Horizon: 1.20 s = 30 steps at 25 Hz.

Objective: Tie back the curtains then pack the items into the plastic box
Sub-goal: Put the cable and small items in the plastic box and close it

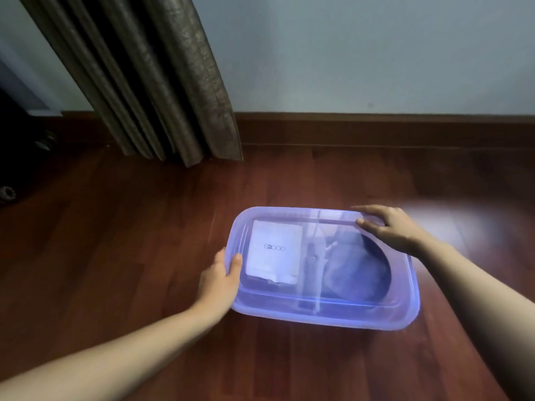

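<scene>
Left hand [220, 280] was curled round the left rim of the translucent blue rectangular plastic box [318, 312], thumb on top; right hand [390, 228] was laid on its far right corner, fingers straight. Bare red-brown wooden floor [115, 241] was seen on every side of the box. Pleated brown curtain [162, 91] was hung well behind, leftward. The box was set between both hands.

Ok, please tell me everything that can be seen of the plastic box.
The plastic box is a rounded rectangle of translucent blue-violet plastic, flat on the wooden floor. A lid seems to cover it. Through it show a white packet and a dark blue rounded thing. The left hand grips its left rim; the right hand rests on its far right corner.
</scene>
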Available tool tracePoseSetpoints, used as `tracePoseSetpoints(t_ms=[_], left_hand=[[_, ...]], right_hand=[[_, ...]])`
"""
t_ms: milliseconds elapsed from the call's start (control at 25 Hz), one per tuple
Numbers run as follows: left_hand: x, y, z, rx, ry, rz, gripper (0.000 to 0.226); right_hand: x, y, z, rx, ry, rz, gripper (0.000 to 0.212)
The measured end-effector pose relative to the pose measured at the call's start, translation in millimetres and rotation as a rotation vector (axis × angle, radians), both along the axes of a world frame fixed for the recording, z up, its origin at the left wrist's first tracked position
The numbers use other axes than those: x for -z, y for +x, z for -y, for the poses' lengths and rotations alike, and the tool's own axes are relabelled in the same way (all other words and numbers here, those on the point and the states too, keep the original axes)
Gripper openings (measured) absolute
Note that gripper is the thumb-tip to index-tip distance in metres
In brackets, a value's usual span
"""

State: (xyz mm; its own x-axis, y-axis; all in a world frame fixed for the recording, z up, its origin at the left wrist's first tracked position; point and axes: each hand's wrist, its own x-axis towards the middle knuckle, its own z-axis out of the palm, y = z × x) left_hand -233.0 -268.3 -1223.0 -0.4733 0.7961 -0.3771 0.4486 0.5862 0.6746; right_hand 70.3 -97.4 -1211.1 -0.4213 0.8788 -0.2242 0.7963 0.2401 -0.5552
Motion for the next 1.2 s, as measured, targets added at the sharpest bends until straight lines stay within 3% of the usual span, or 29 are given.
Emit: tracePoseSetpoints(t_ms=[200,280,520,720,1000,1080,1200], left_hand=[[-2.4,-0.1,-5.2,0.014,-0.017,0.010,0.025],[-2.3,-1.5,-12.4,-0.018,-0.049,0.015,0.024],[7.9,-16.0,-39.3,-0.131,-0.078,0.207,0.064],[17.6,-9.8,-48.0,-0.168,-0.086,0.303,0.074],[21.1,-11.0,-50.1,-0.122,-0.060,0.061,0.068],[22.0,-14.2,-49.1,-0.111,-0.043,0.106,0.062],[17.6,-17.8,-41.0,-0.078,-0.037,0.358,0.065]], right_hand=[[3.9,8.1,6.5,0.078,0.009,0.096,0.052],[6.0,11.2,17.8,0.216,-0.017,-0.002,0.065],[29.8,21.9,58.7,0.730,-0.156,-0.179,0.067],[32.7,18.0,64.9,0.809,-0.350,-0.437,0.071],[38.6,18.8,66.2,0.825,-0.145,-0.203,0.063],[35.8,18.0,68.0,0.836,-0.157,-0.175,0.067],[28.0,16.7,75.2,0.844,-0.264,-0.270,0.083]])
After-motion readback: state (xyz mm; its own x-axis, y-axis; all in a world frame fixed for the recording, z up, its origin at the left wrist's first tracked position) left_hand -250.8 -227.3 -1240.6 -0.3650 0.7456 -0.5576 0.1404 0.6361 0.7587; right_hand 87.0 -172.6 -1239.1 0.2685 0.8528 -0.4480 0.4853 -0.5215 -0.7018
